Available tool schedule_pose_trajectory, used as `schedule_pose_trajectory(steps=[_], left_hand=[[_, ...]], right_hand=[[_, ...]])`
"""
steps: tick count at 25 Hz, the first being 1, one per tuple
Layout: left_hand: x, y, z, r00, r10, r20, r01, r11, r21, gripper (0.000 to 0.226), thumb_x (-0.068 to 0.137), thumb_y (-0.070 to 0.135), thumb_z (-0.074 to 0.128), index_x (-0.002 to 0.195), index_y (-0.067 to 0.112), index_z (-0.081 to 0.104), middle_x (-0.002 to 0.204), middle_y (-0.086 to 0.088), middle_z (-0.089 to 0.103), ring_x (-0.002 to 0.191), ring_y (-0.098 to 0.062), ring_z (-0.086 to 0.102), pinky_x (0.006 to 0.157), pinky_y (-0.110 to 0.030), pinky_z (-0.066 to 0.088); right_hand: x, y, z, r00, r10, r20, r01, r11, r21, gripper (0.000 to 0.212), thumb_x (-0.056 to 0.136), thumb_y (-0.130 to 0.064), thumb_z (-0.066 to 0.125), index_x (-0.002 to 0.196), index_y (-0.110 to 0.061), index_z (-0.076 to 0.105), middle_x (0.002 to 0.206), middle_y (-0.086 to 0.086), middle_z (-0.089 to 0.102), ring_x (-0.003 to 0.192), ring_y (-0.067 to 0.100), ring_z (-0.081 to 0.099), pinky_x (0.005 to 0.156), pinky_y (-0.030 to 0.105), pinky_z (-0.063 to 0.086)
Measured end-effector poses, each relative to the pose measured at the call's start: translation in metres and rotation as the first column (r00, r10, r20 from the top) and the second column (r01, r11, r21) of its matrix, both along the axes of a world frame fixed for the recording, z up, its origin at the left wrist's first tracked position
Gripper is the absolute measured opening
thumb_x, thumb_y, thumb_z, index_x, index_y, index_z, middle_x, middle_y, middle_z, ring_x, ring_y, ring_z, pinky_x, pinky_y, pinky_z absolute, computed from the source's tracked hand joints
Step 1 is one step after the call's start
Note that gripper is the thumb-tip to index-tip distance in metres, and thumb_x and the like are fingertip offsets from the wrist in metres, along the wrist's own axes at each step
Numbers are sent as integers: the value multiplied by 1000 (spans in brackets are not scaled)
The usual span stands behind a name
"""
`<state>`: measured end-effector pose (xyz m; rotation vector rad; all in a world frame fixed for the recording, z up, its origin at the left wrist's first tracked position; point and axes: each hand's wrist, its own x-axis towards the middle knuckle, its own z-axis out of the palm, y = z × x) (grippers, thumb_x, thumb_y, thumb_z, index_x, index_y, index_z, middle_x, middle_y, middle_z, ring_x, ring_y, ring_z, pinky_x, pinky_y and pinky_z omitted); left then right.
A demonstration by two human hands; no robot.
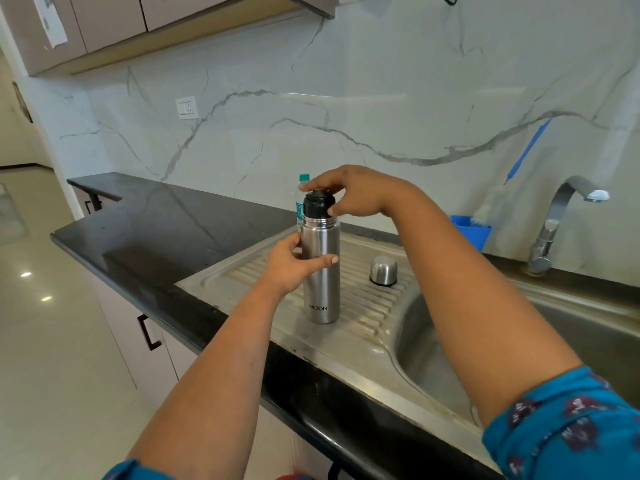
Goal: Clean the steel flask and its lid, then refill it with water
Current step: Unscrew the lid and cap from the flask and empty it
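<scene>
On the draining board, just under both hands, the steel flask (pixel 320 271) stands upright; the left hand (pixel 289 263) wraps its body to steady it. Above, the right hand (pixel 349 195) pinches the black stopper (pixel 318 203), likely to unscrew it. Right of the hands, the steel lid (pixel 383 270) rests apart, ready for washing.

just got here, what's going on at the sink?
A person is working on a steel flask that stands upright on the ribbed draining board beside the sink basin. The left hand grips the flask's body, and the right hand holds the black stopper at its top. The steel cup lid is already off and sits upside down on the board to the right. A plastic bottle stands behind the flask. The tap shows no running water.
</scene>
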<state>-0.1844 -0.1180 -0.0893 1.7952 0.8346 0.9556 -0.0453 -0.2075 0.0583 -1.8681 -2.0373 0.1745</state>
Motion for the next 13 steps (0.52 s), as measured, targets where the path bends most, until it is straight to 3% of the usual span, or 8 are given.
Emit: schedule_pose_trajectory(steps=[1, 3, 4, 6, 9, 11, 12, 13], left_hand=[[0, 0, 0, 1000, 1, 3, -1, 1000, 5, 71, 62, 43, 90, 124, 24, 60, 118, 7, 64, 106, -16, 64, 94, -40, 53], [0, 0, -2, 1000, 13, 10, -13, 1000, 14, 67, 62, 43, 90, 120, 24, 62, 115, 7, 66, 104, -15, 65, 94, -41, 53], [1, 0, -3, 1000, 15, 15, -15, 1000, 21, 64, 63, 42, 90, 117, 24, 62, 113, 6, 67, 103, -15, 66, 93, -42, 53], [1, -2, -3, 1000, 9, 12, -10, 999, 37, 59, 66, 39, 89, 116, 23, 63, 112, 5, 68, 103, -15, 66, 93, -41, 53], [0, -5, 0, 1000, 12, 12, -12, 999, 40, 58, 68, 38, 88, 117, 23, 62, 112, 7, 67, 102, -16, 66, 90, -37, 54], [-1, -5, 1, 1000, 10, 17, -10, 1000, 25, 60, 66, 38, 88, 118, 24, 61, 113, 8, 66, 102, -17, 66, 91, -38, 54], [-1, -5, 0, 1000, 9, 18, -9, 1000, 18, 63, 65, 39, 89, 119, 24, 61, 114, 8, 65, 102, -17, 66, 92, -40, 54], [-1, -5, 0, 1000, 10, 19, -10, 1000, 7, 65, 63, 41, 89, 120, 25, 61, 115, 8, 65, 103, -17, 66, 94, -42, 53]], right_hand=[[1, -1, -7, 998, 3, -66, -2, 1000, 22, 58, 89, -30, 65, 142, -35, 43, 144, -1, 45, 130, 18, 42, 99, 27, 33], [-9, 6, -27, 990, -107, -96, 122, 978, 171, 72, 84, -62, 58, 145, -31, 37, 141, 4, 43, 132, 23, 38, 104, 35, 34], [-16, 11, -38, 976, -201, -84, 217, 938, 271, 81, 77, -73, 56, 141, -26, 40, 132, 6, 48, 125, 24, 41, 100, 38, 39], [-26, 16, -53, 959, -264, -105, 283, 861, 422, 85, 64, -78, 63, 126, -20, 50, 111, 3, 54, 105, 19, 48, 85, 35, 45], [-13, 21, -57, 944, -58, -324, 208, 867, 452, 54, 65, -44, 84, 106, -20, 60, 99, -2, 61, 88, 11, 55, 78, 31, 48], [3, 18, -51, 784, 90, -615, 82, 966, 245, 46, 74, -16, 77, 116, -24, 60, 110, -1, 65, 99, 11, 60, 90, 34, 50], [7, 19, -50, 714, 103, -693, 15, 987, 162, 50, 77, -11, 70, 123, -26, 57, 117, 0, 63, 107, 14, 59, 97, 36, 47], [7, 19, -48, 728, 67, -683, 19, 993, 118, 52, 80, -16, 68, 129, -27, 53, 121, 1, 60, 112, 16, 56, 101, 38, 44]])
